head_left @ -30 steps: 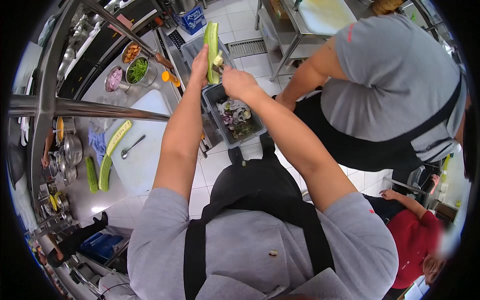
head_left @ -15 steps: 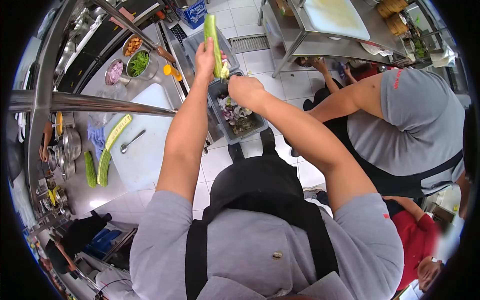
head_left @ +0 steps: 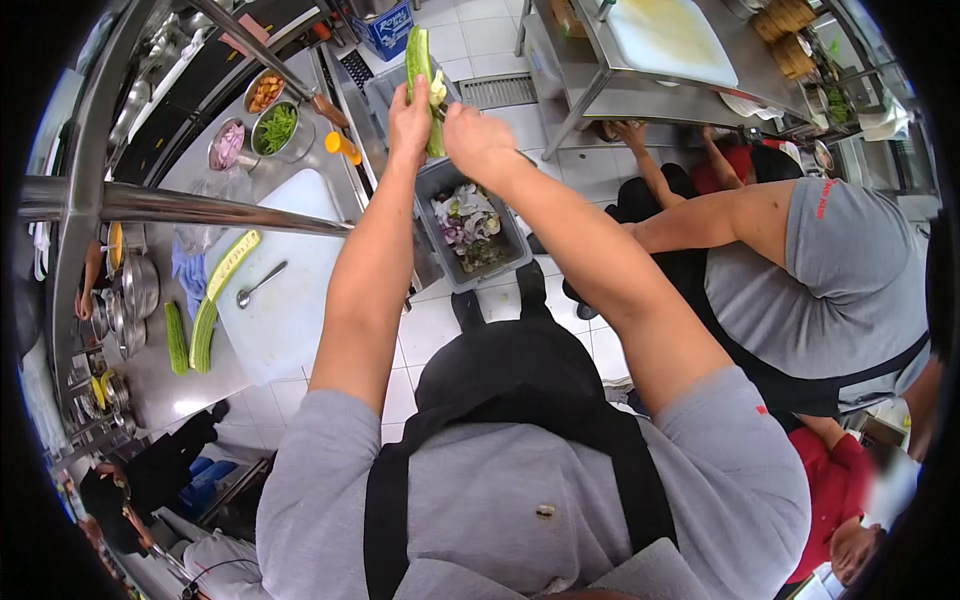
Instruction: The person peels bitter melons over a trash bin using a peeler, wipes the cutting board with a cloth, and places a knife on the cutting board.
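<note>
My left hand is wrapped round a long halved green squash, held lengthwise above the bins. My right hand is closed against its cut side, gripping a spoon that the fingers mostly hide. Pale seedy pulp is bunched on the squash just beyond the right fingers. Below the hands, a grey bin holds onion skins and other scraps; another grey bin stands behind it. On the white cutting board to the left lie a second spoon and part of a hollowed squash half.
A whole green squash and a blue cloth lie on the steel counter. Bowls hold green pieces and pink pieces. A steel rail crosses at left. A co-worker bends close on my right.
My right hand has moved up along the squash, and the pulp has shifted from its lower end to midway up. The co-worker on the right has moved slightly.
</note>
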Demonstrator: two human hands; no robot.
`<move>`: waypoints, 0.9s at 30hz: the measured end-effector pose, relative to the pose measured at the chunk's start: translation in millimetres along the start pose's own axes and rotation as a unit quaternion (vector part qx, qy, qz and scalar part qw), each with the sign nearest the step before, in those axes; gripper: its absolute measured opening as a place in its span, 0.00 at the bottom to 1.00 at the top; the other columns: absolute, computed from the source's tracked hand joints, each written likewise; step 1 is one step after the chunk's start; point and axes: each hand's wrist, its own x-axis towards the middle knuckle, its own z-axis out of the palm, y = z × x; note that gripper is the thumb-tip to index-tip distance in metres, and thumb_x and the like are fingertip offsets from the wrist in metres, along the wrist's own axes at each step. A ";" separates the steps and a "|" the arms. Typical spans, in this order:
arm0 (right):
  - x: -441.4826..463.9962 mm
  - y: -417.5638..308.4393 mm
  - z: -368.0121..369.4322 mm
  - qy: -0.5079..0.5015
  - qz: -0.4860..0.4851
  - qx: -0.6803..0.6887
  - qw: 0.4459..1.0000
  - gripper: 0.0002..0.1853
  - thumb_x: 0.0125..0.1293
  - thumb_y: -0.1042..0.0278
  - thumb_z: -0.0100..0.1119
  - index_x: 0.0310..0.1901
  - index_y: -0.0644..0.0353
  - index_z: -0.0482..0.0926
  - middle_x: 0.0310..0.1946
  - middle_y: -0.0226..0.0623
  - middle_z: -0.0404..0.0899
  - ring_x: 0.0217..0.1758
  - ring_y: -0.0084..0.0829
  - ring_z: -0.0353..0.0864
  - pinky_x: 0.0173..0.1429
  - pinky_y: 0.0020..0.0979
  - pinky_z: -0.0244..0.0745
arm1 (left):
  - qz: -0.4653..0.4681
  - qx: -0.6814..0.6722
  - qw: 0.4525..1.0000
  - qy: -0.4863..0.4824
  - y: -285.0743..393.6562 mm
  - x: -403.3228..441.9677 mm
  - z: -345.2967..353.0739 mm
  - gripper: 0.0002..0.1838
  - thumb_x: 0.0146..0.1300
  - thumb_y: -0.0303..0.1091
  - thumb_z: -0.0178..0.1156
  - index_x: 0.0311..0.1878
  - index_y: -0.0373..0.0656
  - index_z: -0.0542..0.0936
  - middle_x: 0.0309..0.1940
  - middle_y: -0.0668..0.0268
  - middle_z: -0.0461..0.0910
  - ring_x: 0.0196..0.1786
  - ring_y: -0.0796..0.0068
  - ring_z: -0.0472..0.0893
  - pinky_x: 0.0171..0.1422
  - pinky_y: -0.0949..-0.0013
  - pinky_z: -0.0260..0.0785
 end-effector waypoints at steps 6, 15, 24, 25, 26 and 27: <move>-32.5 -4.5 20.9 -0.038 0.031 0.009 0.999 0.11 0.70 0.68 0.47 0.46 0.67 0.73 0.40 0.51 0.83 0.40 0.45 0.88 0.39 0.42 0.85 | -0.137 -0.110 0.985 -0.001 49.5 -15.4 0.1 0.27 0.73 0.54 0.55 0.61 0.39 0.72 0.35 0.59 0.80 0.28 0.70 0.82 0.30 0.67 0.79; -55.2 4.8 -1.1 -0.159 0.000 -0.004 0.987 0.14 0.70 0.68 0.48 0.49 0.69 0.74 0.46 0.57 0.83 0.45 0.46 0.88 0.48 0.44 0.83 | -0.153 -0.313 0.929 -0.125 29.6 -28.0 -18.1 0.29 0.73 0.60 0.51 0.57 0.39 0.71 0.38 0.57 0.81 0.37 0.64 0.84 0.38 0.60 0.82; -46.5 -1.0 -19.4 -0.107 -0.023 0.112 0.988 0.16 0.68 0.69 0.47 0.50 0.74 0.72 0.41 0.59 0.84 0.46 0.51 0.87 0.48 0.45 0.83 | -0.169 -0.430 0.855 -0.235 39.3 -37.8 -18.1 0.36 0.74 0.67 0.37 0.66 0.46 0.68 0.35 0.61 0.78 0.40 0.65 0.79 0.55 0.57 0.75; -46.4 1.4 -31.0 -0.108 -0.027 0.111 0.988 0.16 0.68 0.69 0.47 0.50 0.74 0.72 0.41 0.59 0.84 0.46 0.51 0.87 0.48 0.45 0.83 | -0.167 -0.430 0.856 -0.232 40.2 -39.3 -19.3 0.36 0.74 0.67 0.37 0.66 0.46 0.68 0.35 0.61 0.78 0.40 0.65 0.79 0.55 0.57 0.75; -45.8 2.3 -42.0 -0.114 -0.038 0.088 0.989 0.16 0.68 0.69 0.47 0.50 0.74 0.72 0.41 0.59 0.84 0.46 0.51 0.87 0.48 0.46 0.83 | -0.167 -0.423 0.862 -0.223 40.7 -42.0 -20.2 0.36 0.74 0.67 0.36 0.66 0.44 0.68 0.34 0.60 0.77 0.39 0.64 0.79 0.53 0.56 0.76; -42.9 3.3 -50.6 -0.119 -0.048 0.062 0.990 0.16 0.68 0.69 0.46 0.50 0.74 0.72 0.41 0.59 0.84 0.47 0.51 0.87 0.48 0.46 0.83 | -0.164 -0.416 0.868 -0.216 43.7 -43.9 -19.3 0.36 0.74 0.67 0.36 0.66 0.43 0.67 0.33 0.59 0.77 0.38 0.63 0.80 0.51 0.55 0.77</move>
